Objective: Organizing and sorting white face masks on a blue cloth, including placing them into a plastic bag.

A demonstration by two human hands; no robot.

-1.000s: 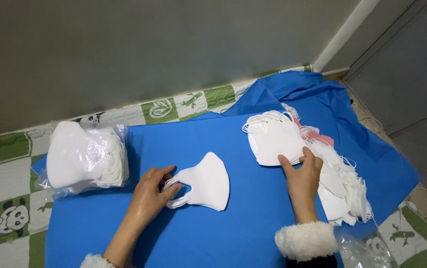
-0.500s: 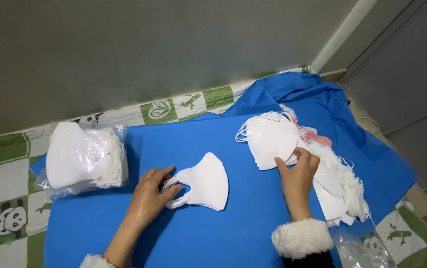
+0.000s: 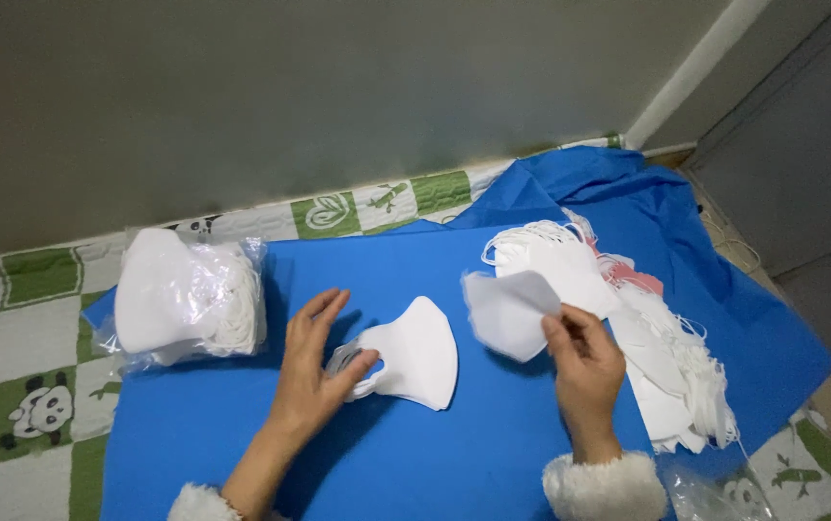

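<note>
— On the blue sheet (image 3: 242, 434), what lies at the middle?
— One white mask (image 3: 415, 355), lying flat, folded in half, ear loops at its left edge.

— And the left hand (image 3: 314, 371)?
— Resting at the left edge of that mask, fingers spread and loosely open, thumb pressed on the ear loops. Pinning rather than clasping.

— Right hand (image 3: 584, 362)?
— Right of the flat mask, raised off the sheet. Pinching a second mask (image 3: 510, 311) between thumb and fingertips, gripped at its right edge. Held up and tilted, clear of the flat mask, just up and right of it.

— Anything behind the held mask?
— Loose pile (image 3: 657, 357) of more white masks, farther right of the flat mask, spread down the sheet toward the near right corner, with ear loops sticking out. Something pink peeking from the pile; cannot tell what.

— Left of the flat mask?
— Clear bag (image 3: 189, 299) stuffed with stacked white masks, well apart from the flat mask, sitting on the left edge of the sheet and partly over the quilt (image 3: 20, 386).

— Quilt?
— Green-and-white checks with pandas, showing beyond the sheet, left of and behind the flat mask.

— Sleeves?
— White fleecy cuffs (image 3: 604, 487) at both wrists, near the bottom edge.

— Farther back?
— Grey wall (image 3: 338, 96), beyond the quilt.
</note>
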